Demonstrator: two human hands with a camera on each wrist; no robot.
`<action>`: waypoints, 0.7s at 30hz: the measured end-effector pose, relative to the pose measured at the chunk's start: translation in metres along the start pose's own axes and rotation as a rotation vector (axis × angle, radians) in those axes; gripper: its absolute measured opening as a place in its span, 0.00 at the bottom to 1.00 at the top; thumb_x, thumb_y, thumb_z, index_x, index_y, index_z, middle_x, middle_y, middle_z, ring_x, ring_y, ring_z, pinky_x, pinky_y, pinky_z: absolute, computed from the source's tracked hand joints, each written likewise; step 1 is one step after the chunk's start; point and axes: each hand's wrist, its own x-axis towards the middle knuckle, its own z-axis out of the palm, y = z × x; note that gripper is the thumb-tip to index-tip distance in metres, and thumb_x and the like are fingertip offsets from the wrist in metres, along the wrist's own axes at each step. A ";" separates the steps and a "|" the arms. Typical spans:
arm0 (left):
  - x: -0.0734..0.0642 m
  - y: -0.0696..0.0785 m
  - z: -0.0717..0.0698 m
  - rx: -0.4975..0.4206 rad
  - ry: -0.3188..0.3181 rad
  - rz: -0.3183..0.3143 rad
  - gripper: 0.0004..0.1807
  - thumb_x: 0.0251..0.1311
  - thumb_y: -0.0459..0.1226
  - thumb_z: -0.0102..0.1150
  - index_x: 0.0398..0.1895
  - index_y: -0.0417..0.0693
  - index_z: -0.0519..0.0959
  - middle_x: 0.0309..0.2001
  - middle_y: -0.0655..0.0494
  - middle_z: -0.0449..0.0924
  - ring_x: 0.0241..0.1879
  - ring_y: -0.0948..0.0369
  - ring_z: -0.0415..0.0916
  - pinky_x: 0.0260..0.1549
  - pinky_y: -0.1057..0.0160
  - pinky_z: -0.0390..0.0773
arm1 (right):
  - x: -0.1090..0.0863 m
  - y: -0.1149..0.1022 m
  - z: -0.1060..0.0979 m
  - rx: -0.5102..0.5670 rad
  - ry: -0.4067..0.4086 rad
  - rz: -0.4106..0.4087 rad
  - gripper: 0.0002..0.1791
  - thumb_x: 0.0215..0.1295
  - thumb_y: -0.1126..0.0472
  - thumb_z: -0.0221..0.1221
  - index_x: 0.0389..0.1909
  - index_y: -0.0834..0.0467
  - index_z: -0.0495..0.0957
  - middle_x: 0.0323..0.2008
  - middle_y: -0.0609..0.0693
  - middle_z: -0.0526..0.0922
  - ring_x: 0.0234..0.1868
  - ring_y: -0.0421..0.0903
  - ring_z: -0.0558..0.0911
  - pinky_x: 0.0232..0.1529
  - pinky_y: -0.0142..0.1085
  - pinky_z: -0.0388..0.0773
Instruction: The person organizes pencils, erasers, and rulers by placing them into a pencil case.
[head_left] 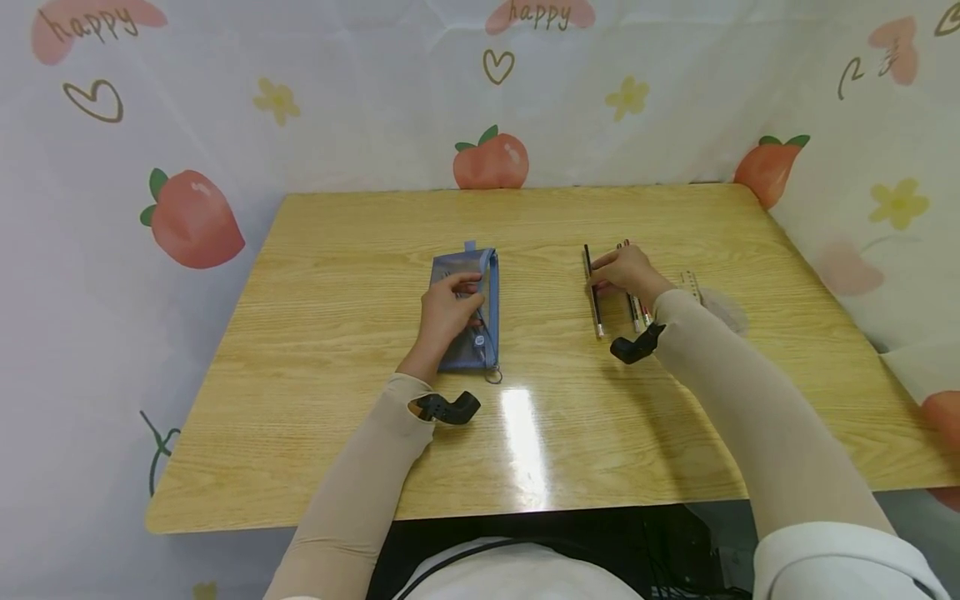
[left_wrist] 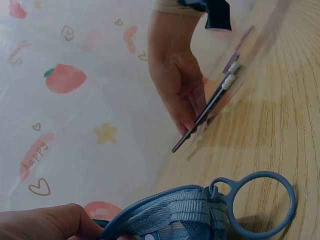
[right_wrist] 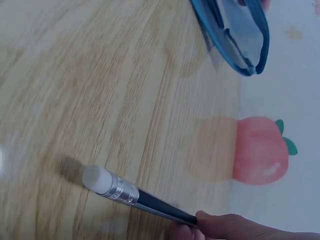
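A blue zippered pencil case with see-through walls is laid on the wooden tabletop, and all places are given here from it. On the case itself the left hand is placed; by its grip, the edge beside the zipper is pinched between thumb and fingers. At the near end of the case a blue ring is attached. Through the wall of the case something dark and slim is seen, but it cannot be told exactly what it is.

To the right of the pencil case, well apart from it, a black pencil is held by the right hand. In this grip the pencil is pinched between the thumb and the fingers, and its white eraser with the silver band is turned to the person's side. Whether the pencil is fully lifted from the tabletop cannot be told.

Farther to the right of the case, more pencils are partly covered by the right hand. Beyond them, a clear ruler is partly hidden by the beige sleeve. Behind the case, a white cloth is hung, on which peaches, yellow flowers and hearts are printed.
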 end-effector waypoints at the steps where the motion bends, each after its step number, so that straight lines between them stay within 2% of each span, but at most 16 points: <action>1: 0.000 0.000 0.000 0.000 0.001 0.000 0.21 0.58 0.30 0.58 0.57 0.44 0.80 0.47 0.46 0.81 0.23 0.62 0.78 0.23 0.63 0.88 | 0.000 0.000 0.001 0.020 -0.013 0.006 0.27 0.66 0.70 0.59 0.65 0.70 0.69 0.44 0.57 0.75 0.27 0.39 0.81 0.43 0.35 0.88; 6: -0.001 0.000 0.000 0.000 0.008 0.002 0.22 0.58 0.30 0.58 0.57 0.45 0.81 0.46 0.46 0.81 0.24 0.62 0.78 0.23 0.64 0.88 | -0.002 -0.003 0.010 0.074 -0.058 0.024 0.27 0.67 0.70 0.58 0.67 0.69 0.68 0.40 0.53 0.77 0.27 0.38 0.82 0.46 0.36 0.87; 12: -0.001 0.000 0.000 0.003 0.003 0.002 0.21 0.58 0.29 0.58 0.57 0.44 0.80 0.46 0.46 0.81 0.23 0.63 0.78 0.23 0.63 0.88 | -0.006 -0.006 0.024 0.151 -0.100 0.003 0.28 0.66 0.70 0.59 0.67 0.69 0.68 0.32 0.47 0.81 0.26 0.37 0.83 0.47 0.38 0.87; 16: -0.002 0.000 0.001 0.003 0.004 0.001 0.21 0.59 0.29 0.58 0.57 0.44 0.80 0.46 0.46 0.81 0.23 0.63 0.78 0.23 0.64 0.88 | -0.007 -0.009 0.035 0.201 -0.126 0.000 0.27 0.66 0.71 0.58 0.66 0.68 0.69 0.29 0.46 0.82 0.25 0.39 0.83 0.42 0.36 0.88; 21: -0.002 0.002 0.000 0.002 0.003 -0.001 0.21 0.59 0.29 0.58 0.57 0.44 0.80 0.46 0.46 0.81 0.24 0.63 0.78 0.24 0.63 0.88 | -0.007 -0.010 0.047 0.255 -0.178 -0.013 0.27 0.66 0.72 0.58 0.67 0.69 0.67 0.30 0.48 0.82 0.24 0.40 0.84 0.35 0.33 0.88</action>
